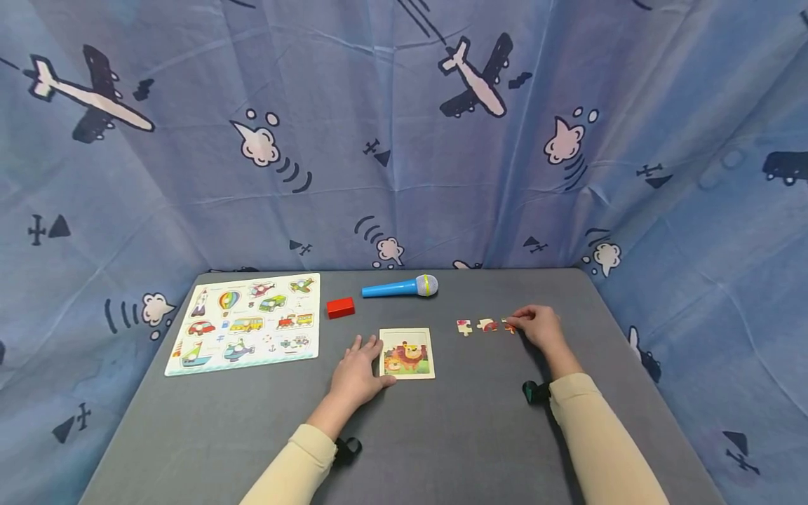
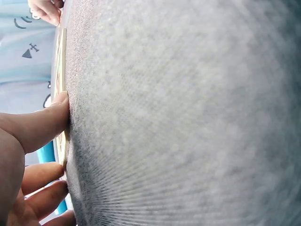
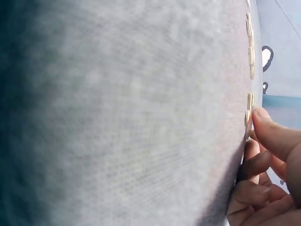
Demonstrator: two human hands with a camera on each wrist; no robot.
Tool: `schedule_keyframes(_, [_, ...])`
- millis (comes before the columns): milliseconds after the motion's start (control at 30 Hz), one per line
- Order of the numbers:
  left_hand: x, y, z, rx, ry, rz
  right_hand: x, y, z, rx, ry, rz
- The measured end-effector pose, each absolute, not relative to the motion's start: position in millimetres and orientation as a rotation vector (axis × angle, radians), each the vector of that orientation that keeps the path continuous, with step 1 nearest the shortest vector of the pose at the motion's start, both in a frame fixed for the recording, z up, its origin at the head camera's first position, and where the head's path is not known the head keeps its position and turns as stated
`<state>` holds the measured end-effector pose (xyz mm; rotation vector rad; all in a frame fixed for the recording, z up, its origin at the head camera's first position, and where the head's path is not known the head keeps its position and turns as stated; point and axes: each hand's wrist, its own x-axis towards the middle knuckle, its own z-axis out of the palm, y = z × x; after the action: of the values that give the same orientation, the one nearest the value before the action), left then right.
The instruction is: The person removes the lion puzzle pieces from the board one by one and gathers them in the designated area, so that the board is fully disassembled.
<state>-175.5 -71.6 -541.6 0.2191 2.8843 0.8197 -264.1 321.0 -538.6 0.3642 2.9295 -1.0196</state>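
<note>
A small square wooden jigsaw puzzle point(image 1: 407, 354) with a lion picture lies flat on the grey table. My left hand point(image 1: 358, 375) rests at its left side, fingers spread along the left edge and thumb at the near left corner. In the left wrist view the thumb point(image 2: 51, 115) touches the puzzle's rim. To the right, three loose puzzle pieces lie in a row: a left piece point(image 1: 464, 327), a middle piece point(image 1: 487, 325) and a right piece point(image 1: 508, 326). My right hand point(image 1: 539, 328) pinches the right piece at its edge, partly covering it.
A blue toy microphone point(image 1: 391, 289) with a grey head lies at the back. Beside it sits a red block point(image 1: 341, 308). A large vehicle picture board point(image 1: 252, 333) covers the left part of the table. A blue patterned curtain point(image 1: 391, 140) hangs behind and around the table.
</note>
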Motion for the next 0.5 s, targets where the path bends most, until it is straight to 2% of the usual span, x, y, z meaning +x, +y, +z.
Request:
schedule_keyframes(233, [-176.1, -71.2, -541.6, 0.228, 2.892, 0.807, -259.7, 315.5, -529.8, 0.337, 2.971, -1.049])
schedule_keyframes(500, [-174.7, -71.4, -540.2, 0.233, 2.89, 0.813, -250.1, 286.3, -502.9, 0.158, 3.009, -1.192])
